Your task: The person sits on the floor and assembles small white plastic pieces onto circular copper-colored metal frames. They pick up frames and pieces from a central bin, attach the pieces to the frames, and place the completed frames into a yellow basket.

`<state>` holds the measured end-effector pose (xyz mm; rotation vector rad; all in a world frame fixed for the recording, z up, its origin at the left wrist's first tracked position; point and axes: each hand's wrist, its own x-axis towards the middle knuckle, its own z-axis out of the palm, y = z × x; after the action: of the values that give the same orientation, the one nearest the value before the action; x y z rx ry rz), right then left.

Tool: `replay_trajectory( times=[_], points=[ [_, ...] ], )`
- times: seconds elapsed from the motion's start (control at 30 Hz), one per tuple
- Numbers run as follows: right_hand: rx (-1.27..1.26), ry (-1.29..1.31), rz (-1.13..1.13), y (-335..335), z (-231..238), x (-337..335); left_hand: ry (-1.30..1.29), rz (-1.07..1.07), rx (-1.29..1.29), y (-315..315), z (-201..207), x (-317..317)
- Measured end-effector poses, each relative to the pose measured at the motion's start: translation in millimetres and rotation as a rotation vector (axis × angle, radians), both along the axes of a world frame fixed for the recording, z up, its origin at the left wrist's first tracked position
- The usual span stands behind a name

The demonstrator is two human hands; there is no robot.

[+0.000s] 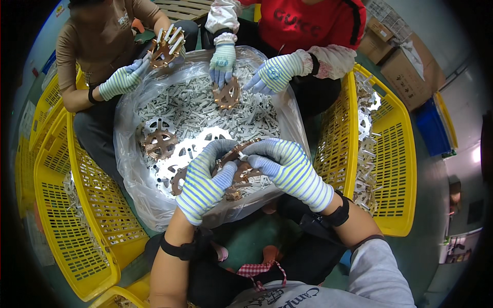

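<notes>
My left hand point(208, 179), in a striped glove, is closed on the left side of a copper-brown spoked disc point(240, 149). My right hand point(290, 167), gloved alike, grips the disc's right side, thumb and fingers pinched near a small pale piece point(243, 156) at its rim. Just under my hands, more brown discs point(241, 177) lie partly hidden. Silvery spoked discs point(185, 149) and another brown disc point(160, 143) rest left of my hands, on a heap of small grey-white strips point(190, 105) inside a clear plastic bag point(136, 179).
Across the heap, a co-worker in red touches a brown disc point(226, 95) with gloved hands. At far left another co-worker holds a brown disc point(167, 49) bristling with pale strips. Yellow slatted baskets point(95, 185) stand at left, and another yellow basket point(395, 169) with strips and discs at right.
</notes>
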<state>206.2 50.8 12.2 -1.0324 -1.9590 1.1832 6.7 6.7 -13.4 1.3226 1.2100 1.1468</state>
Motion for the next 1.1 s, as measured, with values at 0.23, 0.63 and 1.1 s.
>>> replay_trajectory(
  times=[0.23,0.63,1.1],
  points=[
    [0.111,0.002,0.043,-5,-7,-3,0.114,0.135,0.093,-4,7,13],
    [-0.046,0.046,0.068,-7,-9,-4,0.274,0.224,0.196,-6,11,15],
    [-0.806,0.899,-0.126,26,-8,13,0.007,-0.045,0.129,2,-5,11]
  ],
)
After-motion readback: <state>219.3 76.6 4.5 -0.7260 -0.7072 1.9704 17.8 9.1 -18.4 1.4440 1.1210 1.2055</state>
